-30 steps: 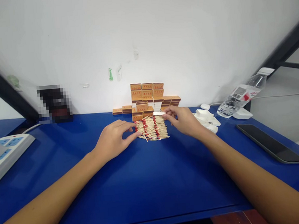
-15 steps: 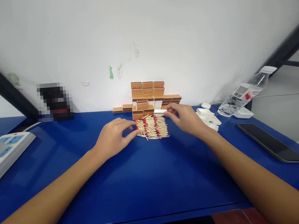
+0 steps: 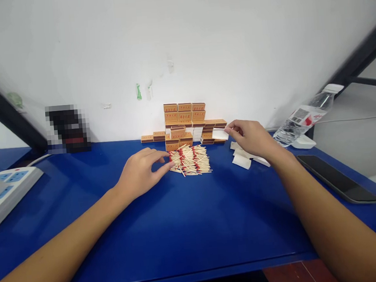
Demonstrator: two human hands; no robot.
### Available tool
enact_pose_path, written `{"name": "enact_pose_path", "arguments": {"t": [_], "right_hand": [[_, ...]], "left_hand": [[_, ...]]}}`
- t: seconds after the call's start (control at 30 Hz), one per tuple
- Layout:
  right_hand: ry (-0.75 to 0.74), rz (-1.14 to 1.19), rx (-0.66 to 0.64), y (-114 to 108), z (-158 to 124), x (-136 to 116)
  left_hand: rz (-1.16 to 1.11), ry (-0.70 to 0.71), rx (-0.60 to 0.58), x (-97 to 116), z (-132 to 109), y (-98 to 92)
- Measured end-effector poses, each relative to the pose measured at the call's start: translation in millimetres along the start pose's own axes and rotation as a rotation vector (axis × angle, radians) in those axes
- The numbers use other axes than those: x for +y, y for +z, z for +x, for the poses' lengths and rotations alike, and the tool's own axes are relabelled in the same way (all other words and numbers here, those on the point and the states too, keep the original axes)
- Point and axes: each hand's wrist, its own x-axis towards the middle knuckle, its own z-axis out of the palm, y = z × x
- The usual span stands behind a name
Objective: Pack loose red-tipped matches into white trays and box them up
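Thumb and fingers of my right hand (image 3: 251, 137) pinch a small white matchbox tray (image 3: 220, 133), held up in front of the right end of the matchbox stack. My left hand (image 3: 144, 170) rests at the left edge of a pile of red-tipped matches (image 3: 191, 160), thumb and fingers apart, holding nothing I can see. Behind the pile, orange-and-brown matchboxes (image 3: 185, 116) are stacked against the wall in several layers. More white matchbox trays (image 3: 241, 162) lie on the table below my right hand, partly hidden by it.
The blue table (image 3: 182, 228) meets a white wall. To the right, a clear water bottle (image 3: 306, 116) leans, with a black phone (image 3: 337, 177) in front of it. On the left lie a white power strip (image 3: 14, 193) and a pixelated dark object (image 3: 70, 128).
My right hand has moved to the right with the white tray, away from the match pile. My left hand has stayed almost in place.
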Motion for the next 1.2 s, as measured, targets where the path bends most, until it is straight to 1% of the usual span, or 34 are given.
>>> {"name": "enact_pose_path", "arguments": {"t": [0.13,0.27,0.33,0.4,0.43,0.5,0.57,0.6,0.63,0.7,0.73,0.77,0.83,0.97,1.07,1.13,1.2], "right_hand": [[0.023,-0.015,-0.201,-27.2,-0.5,27.6],[0.091,-0.006,-0.372,-55.1,-9.1,47.3],[0.085,-0.003,-0.458,-59.0,-12.7,56.2],[0.046,0.013,-0.505,-55.3,-14.2,63.2],[0.028,0.017,-0.510,-51.9,-14.4,65.1],[0.019,-0.001,-0.487,-45.1,-13.9,64.2],[0.031,-0.033,-0.432,-41.4,-13.2,56.0],[0.036,-0.042,-0.395,-40.9,-13.0,49.6],[0.035,-0.040,-0.355,-40.8,-13.0,42.2],[0.014,-0.007,-0.289,-40.4,-13.3,26.9],[-0.007,0.013,-0.282,-39.6,-13.7,20.1],[-0.024,0.030,-0.282,-38.1,-14.2,14.4],[-0.046,0.046,-0.299,-33.7,-15.1,6.6],[-0.036,0.035,-0.283,-22.7,-15.0,2.6],[-0.061,0.010,-0.255,-16.4,-13.8,3.1],[-0.085,-0.005,-0.248,-13.9,-13.3,3.1],[-0.096,-0.005,-0.246,-12.7,-13.2,2.7]], "left_hand": [[0.016,-0.056,-0.012,-7.0,0.3,-1.4],[0.033,-0.083,-0.016,-11.7,0.6,-1.4],[0.053,-0.080,-0.022,-13.9,2.2,-3.8],[0.099,-0.076,-0.021,-17.8,5.7,-11.3],[0.130,-0.082,-0.022,-20.5,8.1,-17.2],[0.184,-0.160,0.015,-26.8,13.3,-32.6],[0.125,-0.328,0.028,-33.1,17.8,-49.2],[0.048,-0.419,-0.013,-36.0,19.5,-56.5],[-0.001,-0.472,-0.057,-38.9,21.1,-62.2],[0.013,-0.457,-0.128,-45.3,24.4,-68.1],[0.047,-0.451,-0.146,-49.3,26.7,-67.8],[0.080,-0.451,-0.161,-54.0,29.5,-65.4],[0.133,-0.444,-0.205,-65.7,36.4,-54.8],[0.155,-0.428,-0.249,-93.2,47.9,-20.1],[0.147,-0.416,-0.280,-110.4,49.8,2.8],[0.140,-0.418,-0.286,-119.0,49.9,11.3],[0.132,-0.421,-0.287,-125.2,50.5,14.6]]}}
